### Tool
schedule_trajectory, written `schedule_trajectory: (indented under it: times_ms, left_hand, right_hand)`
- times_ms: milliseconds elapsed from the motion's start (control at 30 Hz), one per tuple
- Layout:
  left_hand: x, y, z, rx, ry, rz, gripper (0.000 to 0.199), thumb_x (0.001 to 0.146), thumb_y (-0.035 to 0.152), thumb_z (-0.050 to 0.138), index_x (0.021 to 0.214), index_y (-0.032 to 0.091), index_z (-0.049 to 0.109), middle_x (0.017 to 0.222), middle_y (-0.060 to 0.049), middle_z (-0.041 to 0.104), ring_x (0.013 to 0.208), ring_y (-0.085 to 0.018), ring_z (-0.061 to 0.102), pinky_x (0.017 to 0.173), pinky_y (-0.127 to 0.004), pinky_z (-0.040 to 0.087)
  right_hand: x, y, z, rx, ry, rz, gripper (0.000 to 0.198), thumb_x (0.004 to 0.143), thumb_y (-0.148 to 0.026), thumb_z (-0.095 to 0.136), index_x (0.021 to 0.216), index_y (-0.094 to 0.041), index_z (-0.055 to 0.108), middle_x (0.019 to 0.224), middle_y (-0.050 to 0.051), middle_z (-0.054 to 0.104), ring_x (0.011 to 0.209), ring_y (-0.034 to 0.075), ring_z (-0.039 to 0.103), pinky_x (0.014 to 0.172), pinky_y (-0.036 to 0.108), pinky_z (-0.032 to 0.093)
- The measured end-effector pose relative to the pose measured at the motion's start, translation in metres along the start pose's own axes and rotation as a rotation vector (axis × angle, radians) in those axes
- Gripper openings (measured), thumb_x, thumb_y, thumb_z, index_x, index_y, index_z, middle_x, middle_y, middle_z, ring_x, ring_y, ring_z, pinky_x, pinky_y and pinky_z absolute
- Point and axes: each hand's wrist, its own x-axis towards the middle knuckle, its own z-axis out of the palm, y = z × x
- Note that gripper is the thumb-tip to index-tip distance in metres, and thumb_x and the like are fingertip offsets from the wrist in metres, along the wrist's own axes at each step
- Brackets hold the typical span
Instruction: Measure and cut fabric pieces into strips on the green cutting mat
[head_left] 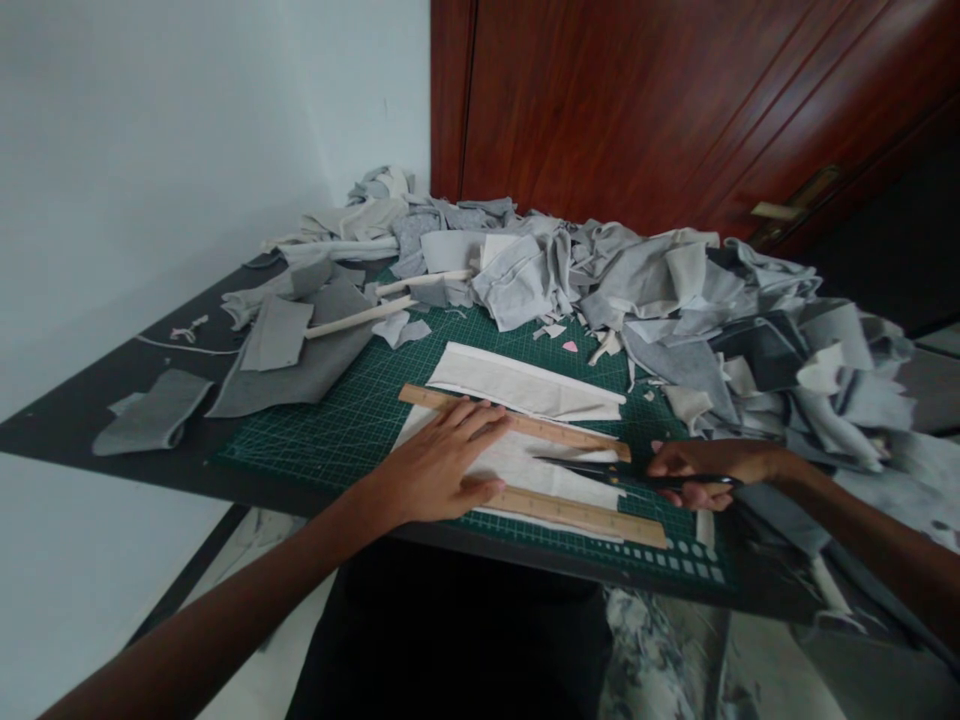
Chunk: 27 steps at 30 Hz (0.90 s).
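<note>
My left hand (442,465) lies flat with its fingers stretched over the upper wooden ruler (551,430) and its thumb by the lower wooden ruler (585,512). Between the rulers shows a piece of white cloth (517,458) that my palm presses on. My right hand (694,472) grips black-handled scissors (600,468), their blades pointing left, parted around the cloth's right end. Above the upper ruler rests a separate folded white cloth strip (525,385). All of it lies on a green cutting mat (322,445).
Heaped grey and white fabric scraps (645,275) line the back and right of the dark table (45,430). Grey cloth pieces (300,350) lie on the left, near a folded grey piece (154,410). Behind stand a white wall and a brown wooden door (600,110).
</note>
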Motion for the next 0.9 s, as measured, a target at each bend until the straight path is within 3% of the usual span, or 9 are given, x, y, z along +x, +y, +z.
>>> schedule_trajectory:
  times_ms: [167,400,900]
  left_hand:
    - [0.0,0.0,0.001,0.016,-0.02,-0.009,0.068,0.101,0.048,0.058,0.158,0.017,0.04,0.164,-0.013,0.042,0.153,-0.032,0.032,0.129,-0.05,0.023]
    - [0.0,-0.002,0.004,-0.023,0.022,0.002,0.071,0.1,0.052,0.058,0.16,0.019,0.037,0.162,-0.013,0.044,0.153,-0.033,0.033,0.128,-0.052,0.025]
    - [0.001,-0.003,0.004,0.009,0.032,-0.009,0.072,0.097,0.054,0.063,0.153,0.013,0.045,0.159,-0.015,0.047,0.149,-0.033,0.037,0.126,-0.048,0.029]
  right_hand:
    - [0.009,-0.015,0.0,-0.03,-0.033,0.017,0.026,0.073,-0.035,0.072,0.08,-0.016,0.057,0.055,-0.008,0.048,0.042,0.004,0.04,0.038,0.013,0.031]
    - [0.016,-0.017,-0.005,-0.114,-0.006,0.005,0.033,0.086,-0.046,0.065,0.078,-0.017,0.053,0.06,-0.005,0.051,0.044,0.005,0.043,0.039,0.014,0.033]
    - [0.015,-0.029,0.002,-0.081,0.006,0.029,0.026,0.076,-0.04,0.072,0.075,-0.016,0.061,0.05,-0.006,0.048,0.04,0.005,0.04,0.038,0.016,0.029]
